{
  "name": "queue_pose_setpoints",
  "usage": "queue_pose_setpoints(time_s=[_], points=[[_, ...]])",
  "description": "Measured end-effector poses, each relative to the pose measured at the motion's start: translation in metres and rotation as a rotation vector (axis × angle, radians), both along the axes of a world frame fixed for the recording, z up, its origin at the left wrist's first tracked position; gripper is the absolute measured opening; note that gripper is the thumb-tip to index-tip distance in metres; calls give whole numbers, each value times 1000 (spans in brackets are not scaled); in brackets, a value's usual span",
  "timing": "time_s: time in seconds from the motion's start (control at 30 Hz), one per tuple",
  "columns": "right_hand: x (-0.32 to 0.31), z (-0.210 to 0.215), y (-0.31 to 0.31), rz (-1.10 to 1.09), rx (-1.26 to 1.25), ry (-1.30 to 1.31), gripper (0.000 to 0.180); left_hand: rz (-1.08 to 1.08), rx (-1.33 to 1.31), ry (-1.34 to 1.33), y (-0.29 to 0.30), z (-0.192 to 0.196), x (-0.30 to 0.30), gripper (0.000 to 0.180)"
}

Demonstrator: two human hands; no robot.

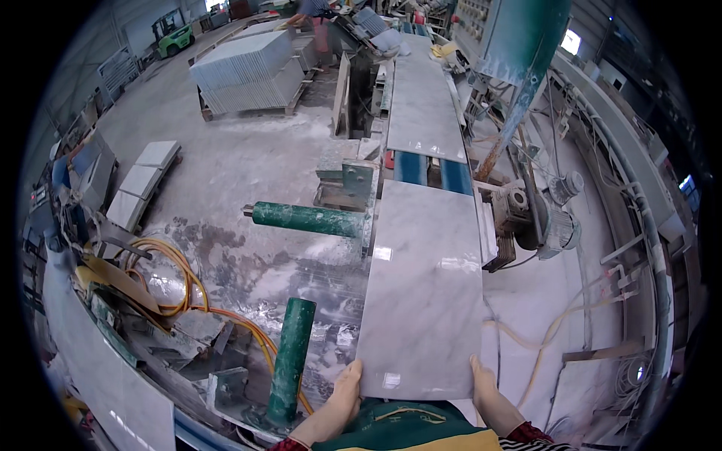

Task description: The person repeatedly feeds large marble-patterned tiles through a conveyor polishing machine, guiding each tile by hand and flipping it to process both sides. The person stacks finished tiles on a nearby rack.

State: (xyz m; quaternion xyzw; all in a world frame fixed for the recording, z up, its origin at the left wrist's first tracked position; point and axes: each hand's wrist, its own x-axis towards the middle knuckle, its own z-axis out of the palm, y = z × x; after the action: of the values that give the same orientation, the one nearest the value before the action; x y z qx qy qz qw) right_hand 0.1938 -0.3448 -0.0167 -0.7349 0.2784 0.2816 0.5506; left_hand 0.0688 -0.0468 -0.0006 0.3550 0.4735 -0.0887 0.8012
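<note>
A long, polished white-grey marble slab (423, 286) lies in front of me, its far part by a conveyor with blue belts (410, 167). My left hand (347, 387) grips its near left corner, with the thumb along the edge and the other fingers hidden below. At the near right corner my right hand (485, 382) holds it the same way. Beyond a gap where the belts show, a second marble slab (426, 105) rests on the conveyor.
Green rollers (308, 218) stick out left of the conveyor, and a green post (292, 361) stands near my left forearm. Orange hoses (192, 282) coil on the floor. Motors (560, 229) flank the conveyor's right side. Stacked slabs (248, 71) and a person (320, 22) are farther back.
</note>
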Motion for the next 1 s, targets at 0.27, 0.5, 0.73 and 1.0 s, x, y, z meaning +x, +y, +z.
queue_pose_setpoints(time_s=[0.27,0.5,0.73,1.0], points=[[44,22,26,73,122,-47,75,99,-64,-244,21,-14,50,43],[81,0,37,11,237,-91,79,128,-20,-210,35,-22,91,38],[119,-8,39,216,-13,-185,82,153,25,-241,40,-24,125,41],[142,34,64,252,-103,-186,86,171,33,-231,44,-33,151,44]])
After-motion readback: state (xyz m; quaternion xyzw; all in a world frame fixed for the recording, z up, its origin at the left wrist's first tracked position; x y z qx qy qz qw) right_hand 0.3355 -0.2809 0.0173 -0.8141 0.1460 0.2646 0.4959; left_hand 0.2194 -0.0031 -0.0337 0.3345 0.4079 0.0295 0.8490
